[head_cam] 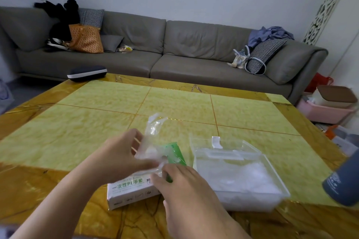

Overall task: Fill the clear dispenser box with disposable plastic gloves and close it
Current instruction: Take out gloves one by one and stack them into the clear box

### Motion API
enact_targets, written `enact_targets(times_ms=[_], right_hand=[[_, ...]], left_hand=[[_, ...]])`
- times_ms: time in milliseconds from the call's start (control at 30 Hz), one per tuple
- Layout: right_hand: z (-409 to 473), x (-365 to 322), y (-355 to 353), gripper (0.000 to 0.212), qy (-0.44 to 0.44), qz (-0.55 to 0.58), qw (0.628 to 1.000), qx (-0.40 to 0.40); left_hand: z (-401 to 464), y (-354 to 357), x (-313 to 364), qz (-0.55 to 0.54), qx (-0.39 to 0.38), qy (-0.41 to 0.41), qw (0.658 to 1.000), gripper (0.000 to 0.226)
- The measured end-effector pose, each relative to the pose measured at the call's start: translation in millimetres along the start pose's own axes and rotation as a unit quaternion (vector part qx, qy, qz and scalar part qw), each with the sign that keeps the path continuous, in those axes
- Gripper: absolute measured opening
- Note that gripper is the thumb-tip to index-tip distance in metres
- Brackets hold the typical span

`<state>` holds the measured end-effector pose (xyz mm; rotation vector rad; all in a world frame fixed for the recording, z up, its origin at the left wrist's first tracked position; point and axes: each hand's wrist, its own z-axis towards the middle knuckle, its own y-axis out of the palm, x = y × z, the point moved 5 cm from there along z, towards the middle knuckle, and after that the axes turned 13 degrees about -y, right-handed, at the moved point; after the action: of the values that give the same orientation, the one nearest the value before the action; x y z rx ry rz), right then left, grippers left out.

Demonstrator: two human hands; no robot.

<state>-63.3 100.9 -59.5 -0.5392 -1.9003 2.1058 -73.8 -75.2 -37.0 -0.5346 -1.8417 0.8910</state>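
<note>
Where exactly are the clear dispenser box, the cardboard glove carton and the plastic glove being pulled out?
clear dispenser box (pixel 279 182): head view, on its right wall.
cardboard glove carton (pixel 128 192): head view, on its printed white side.
plastic glove (pixel 155 126): head view, on its raised upper end.

1 head-worn wide-angle view is provided, directed forward and down across the table (pixel 108 101) from its near edge, at close range.
</note>
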Motion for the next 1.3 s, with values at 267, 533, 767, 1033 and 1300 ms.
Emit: enact_targets(times_ms=[267,533,767,1033,1300], right_hand=[[2.2,0.3,2.3,0.072,-0.007,0.002,1.0,-0.018],[-11.1,21.0,-29.7,0.031,0.112,0.175,0.96,0.19],[-27.1,44.7,-53.2,0.039,0.154,0.572,0.76,0.269],[-43.0,72.6,-54.2,0.012,0.213,0.541,0.723,0.372],[-46.0,75.2,-57.2,0.023,0.221,0.419,0.783,0.403]], left_hand=[[-8.4,-14.9,17.3,-0.095,0.154,0.033,0.983,0.032],[-21.7,-3.5,37.4,-0.484,-0.016,0.029,0.874,0.023],[-36.2,22.5,62.0,-0.474,-0.108,0.094,0.869,0.016],[-37.9,33.6,69.4,-0.513,-0.26,0.146,0.805,0.054],[-55.9,45.0,82.8,-0.399,-0.27,0.131,0.866,0.029]])
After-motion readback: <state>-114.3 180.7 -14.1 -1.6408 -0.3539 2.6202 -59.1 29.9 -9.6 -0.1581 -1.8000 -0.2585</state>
